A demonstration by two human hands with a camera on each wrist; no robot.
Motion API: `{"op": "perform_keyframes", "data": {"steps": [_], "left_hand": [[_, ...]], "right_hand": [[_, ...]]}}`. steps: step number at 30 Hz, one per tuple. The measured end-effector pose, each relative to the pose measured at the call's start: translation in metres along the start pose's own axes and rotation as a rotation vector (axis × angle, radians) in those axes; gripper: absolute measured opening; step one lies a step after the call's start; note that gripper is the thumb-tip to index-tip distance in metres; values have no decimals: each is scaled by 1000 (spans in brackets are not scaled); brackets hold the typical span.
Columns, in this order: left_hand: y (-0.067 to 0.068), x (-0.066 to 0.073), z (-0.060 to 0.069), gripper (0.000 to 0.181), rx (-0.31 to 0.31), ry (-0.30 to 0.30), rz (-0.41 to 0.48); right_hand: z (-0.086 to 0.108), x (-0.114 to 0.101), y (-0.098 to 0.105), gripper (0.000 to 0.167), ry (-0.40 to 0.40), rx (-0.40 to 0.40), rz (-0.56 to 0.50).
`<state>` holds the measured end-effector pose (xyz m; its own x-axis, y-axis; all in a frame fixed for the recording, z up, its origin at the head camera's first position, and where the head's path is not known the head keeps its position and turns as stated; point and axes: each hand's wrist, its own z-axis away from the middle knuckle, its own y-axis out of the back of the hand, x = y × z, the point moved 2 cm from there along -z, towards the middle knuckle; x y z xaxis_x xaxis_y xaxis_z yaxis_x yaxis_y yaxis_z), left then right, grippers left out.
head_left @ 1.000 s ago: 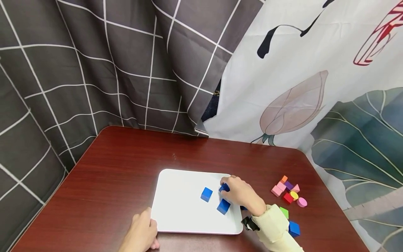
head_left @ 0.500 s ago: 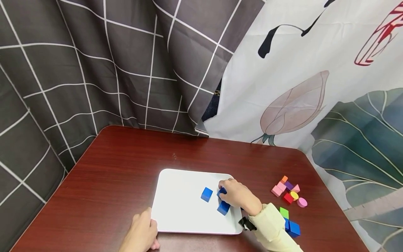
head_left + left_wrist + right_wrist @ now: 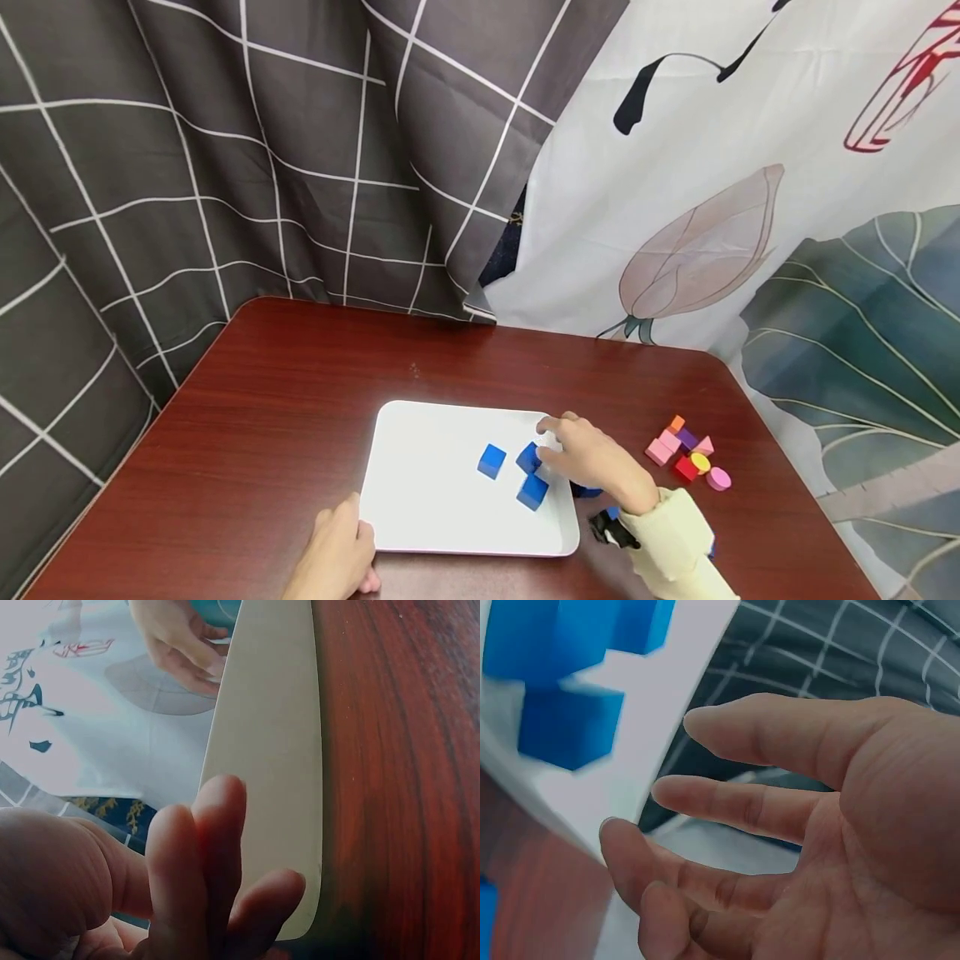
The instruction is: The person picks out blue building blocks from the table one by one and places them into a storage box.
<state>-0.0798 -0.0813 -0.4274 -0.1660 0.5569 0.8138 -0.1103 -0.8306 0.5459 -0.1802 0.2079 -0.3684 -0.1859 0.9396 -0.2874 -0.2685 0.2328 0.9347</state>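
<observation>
A white shallow tray (image 3: 442,483) lies on the table, three blue cubes on it: a left cube (image 3: 491,461), a rear cube (image 3: 528,457) and a front cube (image 3: 532,492). My left hand (image 3: 335,546) holds the tray near its front left corner; the left wrist view has its fingers (image 3: 176,862) curled at the tray's side wall. Over the tray's right edge is my right hand (image 3: 592,458), fingers spread and loosely bent, holding nothing. In the right wrist view its fingers (image 3: 757,735) are apart from the cubes. A blue block (image 3: 587,491) shows partly beneath this hand.
Right of the tray lie small blocks: pink cubes (image 3: 663,448), a red cube (image 3: 686,468), a yellow cylinder (image 3: 700,463), a pink disc (image 3: 718,479) and others. My right sleeve (image 3: 671,537) hides part of the table. A dark checked curtain (image 3: 300,167) hangs behind.
My right hand has shifted the rear blue cube slightly left and forward toward the front cube, then let it go and drawn back to the right. The left hand has stayed put.
</observation>
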Motion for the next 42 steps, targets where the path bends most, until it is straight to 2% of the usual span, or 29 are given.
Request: {"op": "perform_keyframes", "data": {"steps": [5, 9, 16, 19, 24, 33, 37, 42], "left_hand": [[-1, -1, 0, 42, -2, 4, 4], [0, -2, 0, 41, -2, 16, 5], [1, -1, 0, 50, -16, 23, -8], [1, 0, 0, 50, -20, 25, -4], [0, -1, 0, 49, -18, 14, -2], [1, -1, 1, 49, 0, 8, -40], [2, -1, 1, 49, -2, 16, -33], [2, 0, 1, 48, -4, 15, -20]], "right_hand": [[13, 18, 13, 32, -20, 24, -17], [25, 33, 14, 32, -38, -4, -7], [34, 47, -1, 47, -110, -151, 34], [34, 48, -9, 50, -124, -183, 73], [33, 47, -19, 47, -136, -210, 90], [29, 45, -26, 37, -123, -121, 121], [29, 44, -20, 39, -131, -77, 103], [31, 39, -6, 31, -137, 44, 77]]}}
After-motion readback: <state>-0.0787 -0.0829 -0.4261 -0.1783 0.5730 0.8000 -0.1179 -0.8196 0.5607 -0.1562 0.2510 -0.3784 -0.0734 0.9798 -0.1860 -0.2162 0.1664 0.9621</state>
